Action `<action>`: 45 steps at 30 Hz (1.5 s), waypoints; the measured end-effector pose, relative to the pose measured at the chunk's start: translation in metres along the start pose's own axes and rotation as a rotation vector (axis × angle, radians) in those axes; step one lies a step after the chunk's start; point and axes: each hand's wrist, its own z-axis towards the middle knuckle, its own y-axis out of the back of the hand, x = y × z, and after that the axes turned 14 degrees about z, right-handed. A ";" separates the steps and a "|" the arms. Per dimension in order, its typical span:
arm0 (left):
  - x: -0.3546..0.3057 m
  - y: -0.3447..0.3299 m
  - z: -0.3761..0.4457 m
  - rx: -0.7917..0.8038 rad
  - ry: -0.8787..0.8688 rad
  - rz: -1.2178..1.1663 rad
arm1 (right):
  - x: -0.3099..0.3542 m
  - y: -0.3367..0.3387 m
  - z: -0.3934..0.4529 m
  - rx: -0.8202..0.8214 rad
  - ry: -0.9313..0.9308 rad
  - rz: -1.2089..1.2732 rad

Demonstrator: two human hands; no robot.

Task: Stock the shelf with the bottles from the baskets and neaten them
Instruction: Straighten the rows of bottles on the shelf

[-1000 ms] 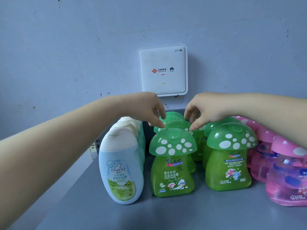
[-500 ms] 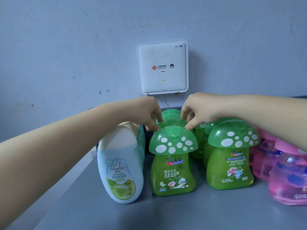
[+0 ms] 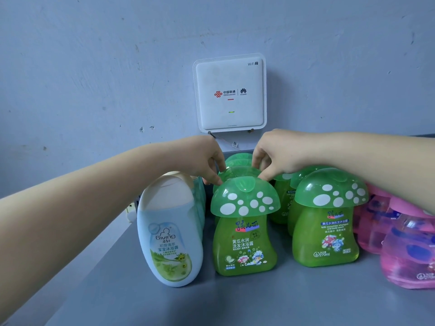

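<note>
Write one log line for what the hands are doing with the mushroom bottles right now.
left hand: pinching second-row green cap | right hand: pinching same cap | front green bottle: upright, untouched | step: neatening

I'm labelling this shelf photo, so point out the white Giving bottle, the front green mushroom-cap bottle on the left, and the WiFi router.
white Giving bottle [image 3: 170, 241]: head view, on its front label.
front left green mushroom-cap bottle [image 3: 244, 245]: head view, on its green body.
WiFi router [image 3: 230, 94]: head view, on its white face.

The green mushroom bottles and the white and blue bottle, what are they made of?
The green mushroom bottle looks like glossy see-through plastic: light glows through its green body and spotted cap. The white and blue bottle seems to be smooth opaque plastic with a soft sheen; nothing shows through it. Both are guesses from looks alone.
</note>
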 end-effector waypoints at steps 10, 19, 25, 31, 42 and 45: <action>0.002 -0.003 -0.001 -0.006 0.006 -0.026 | 0.001 0.000 -0.001 0.010 -0.006 0.011; 0.005 0.001 -0.001 0.020 -0.021 -0.028 | 0.001 0.001 -0.001 0.016 -0.011 0.018; 0.019 0.028 0.007 -0.161 0.018 -0.097 | -0.004 0.025 0.004 -0.055 -0.005 0.038; 0.024 0.014 0.037 -0.060 0.017 0.027 | -0.015 0.020 0.023 0.012 -0.056 -0.043; 0.027 -0.009 0.056 0.053 -0.041 0.106 | -0.016 0.004 0.040 0.084 -0.069 -0.114; 0.028 -0.008 0.055 0.054 -0.042 0.077 | -0.015 0.003 0.041 0.073 -0.064 -0.118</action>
